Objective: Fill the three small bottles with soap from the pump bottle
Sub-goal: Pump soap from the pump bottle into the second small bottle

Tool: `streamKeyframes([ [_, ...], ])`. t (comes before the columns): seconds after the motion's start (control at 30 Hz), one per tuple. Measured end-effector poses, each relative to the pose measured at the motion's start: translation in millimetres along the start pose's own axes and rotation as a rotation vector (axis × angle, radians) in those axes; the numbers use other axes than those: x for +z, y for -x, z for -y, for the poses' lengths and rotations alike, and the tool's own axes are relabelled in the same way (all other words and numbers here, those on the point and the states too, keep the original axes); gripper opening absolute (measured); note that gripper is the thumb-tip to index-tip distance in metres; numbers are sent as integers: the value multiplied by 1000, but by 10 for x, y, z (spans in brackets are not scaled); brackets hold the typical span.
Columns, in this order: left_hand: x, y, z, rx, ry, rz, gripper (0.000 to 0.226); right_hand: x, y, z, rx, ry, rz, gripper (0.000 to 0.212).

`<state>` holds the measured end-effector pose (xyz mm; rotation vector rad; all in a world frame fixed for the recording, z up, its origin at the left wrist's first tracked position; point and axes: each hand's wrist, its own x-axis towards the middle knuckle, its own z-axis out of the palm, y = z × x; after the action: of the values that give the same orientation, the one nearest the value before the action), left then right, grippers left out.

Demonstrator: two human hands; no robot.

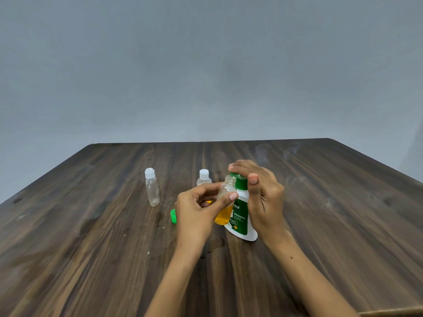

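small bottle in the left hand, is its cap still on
No, the small bottle that the left hand grips has a bare open threaded neck, held up by the pump bottle spout.

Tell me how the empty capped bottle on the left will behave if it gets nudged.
The left bottle looks clear and empty, so it is probably very light and would slide or tip at a slight push. It stands tall and narrow on the table, which suggests it topples easily. Its round body would likely roll once down; the white cap appears shut, so nothing should spill.
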<state>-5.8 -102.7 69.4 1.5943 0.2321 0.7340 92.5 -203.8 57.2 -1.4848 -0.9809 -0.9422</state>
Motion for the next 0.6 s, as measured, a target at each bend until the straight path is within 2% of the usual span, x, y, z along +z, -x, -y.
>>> streamKeyframes([
  [0.17, -2, -4, 5, 2, -4, 7, 48, -22, -67, -1, -25, 24, 18, 64],
  [0.6, 17, -12, -22, 17, 11, -1, 35, 1, -67, -17, -19, 17, 8, 65],
])
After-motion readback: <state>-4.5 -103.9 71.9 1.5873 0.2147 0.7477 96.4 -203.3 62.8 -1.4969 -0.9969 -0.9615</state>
